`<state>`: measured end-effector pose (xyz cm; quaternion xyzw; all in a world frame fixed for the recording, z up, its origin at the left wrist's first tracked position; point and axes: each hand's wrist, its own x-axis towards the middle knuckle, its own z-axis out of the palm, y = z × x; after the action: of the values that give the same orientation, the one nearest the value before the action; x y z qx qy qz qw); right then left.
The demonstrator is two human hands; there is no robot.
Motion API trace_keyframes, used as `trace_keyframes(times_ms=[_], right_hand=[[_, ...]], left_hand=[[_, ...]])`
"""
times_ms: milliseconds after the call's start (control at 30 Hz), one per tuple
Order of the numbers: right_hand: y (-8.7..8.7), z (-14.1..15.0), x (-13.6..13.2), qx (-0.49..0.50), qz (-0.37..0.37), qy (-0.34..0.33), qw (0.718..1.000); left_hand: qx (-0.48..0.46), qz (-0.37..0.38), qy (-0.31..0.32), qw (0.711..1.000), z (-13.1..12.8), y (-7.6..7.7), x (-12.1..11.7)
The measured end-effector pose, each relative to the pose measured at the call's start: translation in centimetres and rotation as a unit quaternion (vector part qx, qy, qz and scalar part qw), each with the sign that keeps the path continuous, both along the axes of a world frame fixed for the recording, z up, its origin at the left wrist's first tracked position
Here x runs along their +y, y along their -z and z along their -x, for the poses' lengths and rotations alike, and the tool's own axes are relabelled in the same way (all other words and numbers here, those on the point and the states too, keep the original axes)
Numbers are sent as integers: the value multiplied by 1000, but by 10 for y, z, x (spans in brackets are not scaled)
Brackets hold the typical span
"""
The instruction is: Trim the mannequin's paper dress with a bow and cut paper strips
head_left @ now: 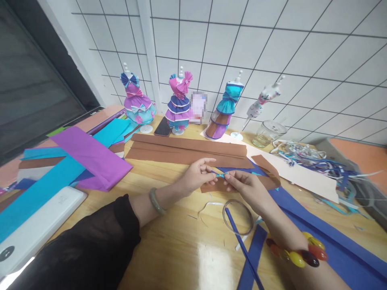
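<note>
My left hand (198, 176) and my right hand (243, 183) meet over the middle of the table, each pinching one end of a small blue strip (221, 175). The strip looks narrow, perhaps twisted at its middle; its fine shape is too small to make out. Beneath and behind the hands lie a brown piece (210, 186) and a long folded brown strip (187, 151). A dark blue sheet (314, 225) passes under my right forearm. Just below the hands are a thin wire ring (224, 221), a narrow blue strip (242, 245) and a white thread or ribbon scrap (213, 203).
Several small mannequins stand along the tiled wall, among them one in a teal dress (231, 96) and a bare one (267, 96). Purple (93, 157) and turquoise sheets (45, 201) pile at left beside a white device (54, 225). A glass jar (269, 135) and tangled scraps (299, 155) are at right.
</note>
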<state>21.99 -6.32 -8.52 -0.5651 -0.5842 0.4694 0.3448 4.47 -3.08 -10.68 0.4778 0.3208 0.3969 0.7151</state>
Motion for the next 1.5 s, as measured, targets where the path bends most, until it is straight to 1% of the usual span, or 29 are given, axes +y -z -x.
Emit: trace_keyframes(times_ms=[167, 333, 533, 700, 900, 1067, 1167, 1267, 1333, 1400, 1467, 1500], right_hand=[[-3, -1, -1, 0, 3, 24, 1000], [-2, 0, -1, 42, 20, 46, 998], [1, 2, -1, 54, 17, 41, 998], [3, 6, -3, 82, -1, 10, 997], [5, 10, -4, 119, -1, 23, 993], [9, 12, -4, 117, -32, 18, 992], [12, 14, -6, 92, -69, 15, 993], [14, 15, -8, 7, -123, 16, 992], [13, 16, -10, -77, -167, 12, 983], [11, 16, -11, -144, -207, 4, 968], [9, 15, -11, -175, -227, -1, 958], [8, 14, -11, -176, -227, -1, 958]], left_hand=[[-5, 4, -10, 1000, 1, 2, 2], [-18, 22, -10, 1000, 1, 4, 2], [-2, 12, 16, 1000, 0, 4, 0], [3, 12, 33, 999, 0, 3, -2], [-21, 24, 16, 999, -1, 3, -2], [-57, 60, 11, 996, -2, 2, -2], [-83, 94, 13, 992, -1, 1, -3], [-113, 122, 10, 986, -1, 3, -2], [-125, 136, 11, 983, 0, 6, -1], [-127, 144, 16, 981, 0, 9, 0], [-125, 143, 21, 982, 1, 10, 1], [-123, 140, 23, 982, 1, 11, 2]])
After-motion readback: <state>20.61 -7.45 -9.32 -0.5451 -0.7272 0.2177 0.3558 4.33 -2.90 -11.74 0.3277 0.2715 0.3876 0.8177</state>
